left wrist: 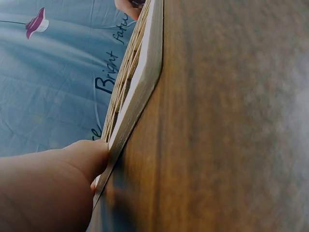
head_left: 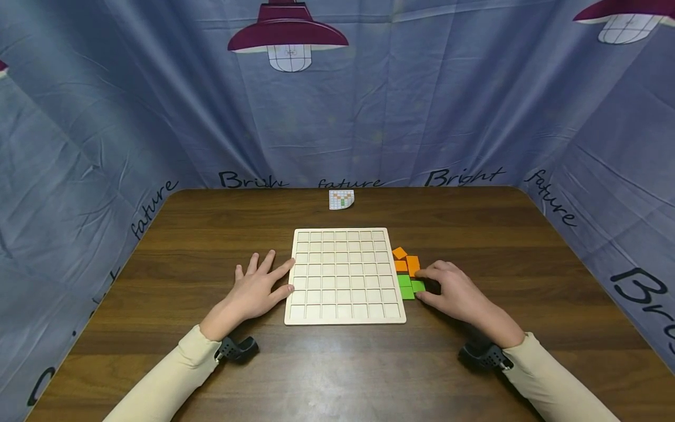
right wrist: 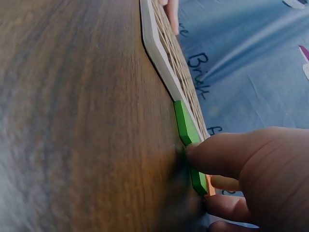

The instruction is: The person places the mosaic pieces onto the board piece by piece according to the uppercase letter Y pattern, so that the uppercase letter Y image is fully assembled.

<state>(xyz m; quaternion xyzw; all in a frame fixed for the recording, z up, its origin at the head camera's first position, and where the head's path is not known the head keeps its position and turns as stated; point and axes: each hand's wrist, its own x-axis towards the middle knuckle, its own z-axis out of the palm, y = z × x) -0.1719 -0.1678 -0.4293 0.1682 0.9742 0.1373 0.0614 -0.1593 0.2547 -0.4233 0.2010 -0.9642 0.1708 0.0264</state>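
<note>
A pale wooden grid board (head_left: 345, 322) lies flat on the table, its square cells bare. My left hand (head_left: 252, 296) has its fingers spread, with thumb and index fingertip against the board's left edge. Along the right edge several orange tiles (head_left: 413, 265) and green tiles (head_left: 405, 281) lie close together. My right hand (head_left: 460, 295) rests beside them, thumb at the nearest green tiles and index fingertip by an orange one. In the right wrist view the thumb touches a green tile (right wrist: 186, 123) near the board's side; the other fingertips are partly hidden behind it.
A small paper card (head_left: 341, 200) with a printed coloured grid lies at the back of the brown wooden table (head_left: 337, 375). Blue printed curtains (head_left: 422, 117) close off the back and both sides. Each wrist wears a black strap.
</note>
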